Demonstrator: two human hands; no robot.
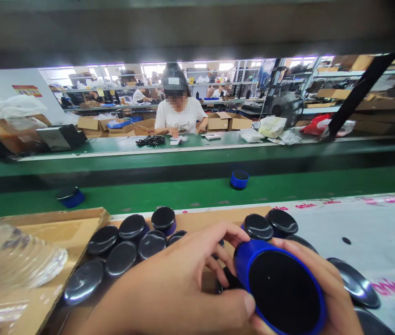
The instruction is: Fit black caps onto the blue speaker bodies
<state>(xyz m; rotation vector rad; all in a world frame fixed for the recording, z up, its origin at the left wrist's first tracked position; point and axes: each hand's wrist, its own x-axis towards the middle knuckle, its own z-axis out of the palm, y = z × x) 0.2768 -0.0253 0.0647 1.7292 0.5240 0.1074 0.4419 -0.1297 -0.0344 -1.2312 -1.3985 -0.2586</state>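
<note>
A round blue speaker (284, 288) with a flat black face is held up in front of me, its face tilted toward me. My right hand (330, 284) is wrapped round its right side and underside. On its left edge, my left hand (190, 279) grips with the thumb at the front and the fingers bent behind. Past my left hand stand several similar pieces with glossy black tops, one of them a black-topped piece (121, 258). More sit behind the held one, such as another piece (258, 226). Near my right wrist lies a shiny black disc (354, 281).
A cardboard tray (89, 218) with a clear plastic bottle (16, 256) is at left. Across the green conveyor belt (169, 193) rest two blue speakers, one at right (239, 179). A person (179, 109) works at the far bench. A dark beam (183, 37) crosses overhead.
</note>
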